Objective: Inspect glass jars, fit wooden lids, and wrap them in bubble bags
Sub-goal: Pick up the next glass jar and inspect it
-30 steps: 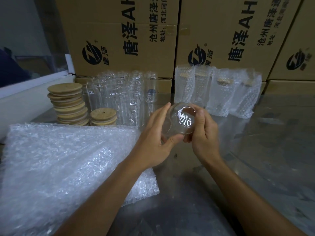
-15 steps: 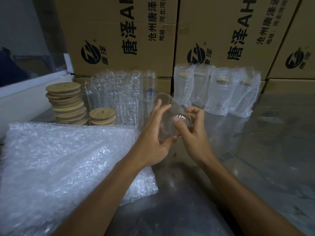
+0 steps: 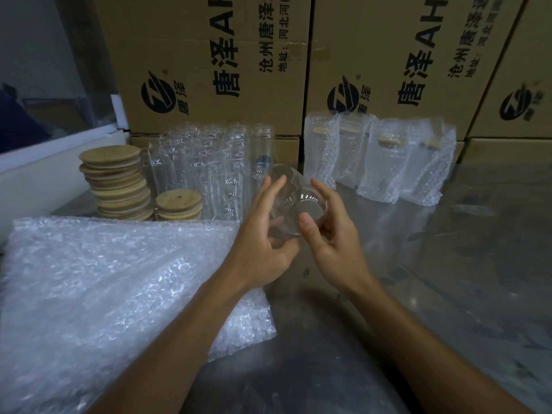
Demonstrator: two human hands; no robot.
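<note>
A clear glass jar (image 3: pixel 294 201) is held tilted above the metal table, its base towards me and its mouth pointing away. My right hand (image 3: pixel 331 234) grips its base with thumb and fingers. My left hand (image 3: pixel 263 237) cups its left side, fingers spread. Behind stands a cluster of bare glass jars (image 3: pixel 209 171). Two stacks of round wooden lids (image 3: pixel 116 183) sit at the left of them, the lower stack (image 3: pixel 178 204) nearer. A pile of flat bubble bags (image 3: pixel 104 294) lies at the left front.
Several lidded jars wrapped in bubble bags (image 3: pixel 379 162) stand at the back right. Printed cardboard boxes (image 3: pixel 215 64) wall off the back. A white ledge (image 3: pixel 53 162) runs along the left. The metal table (image 3: pixel 448 264) extends to the right and front.
The jar has been turned in both hands: its base faced me squarely a second ago, and it now lies tilted with the mouth away. The hands sit slightly lower.
</note>
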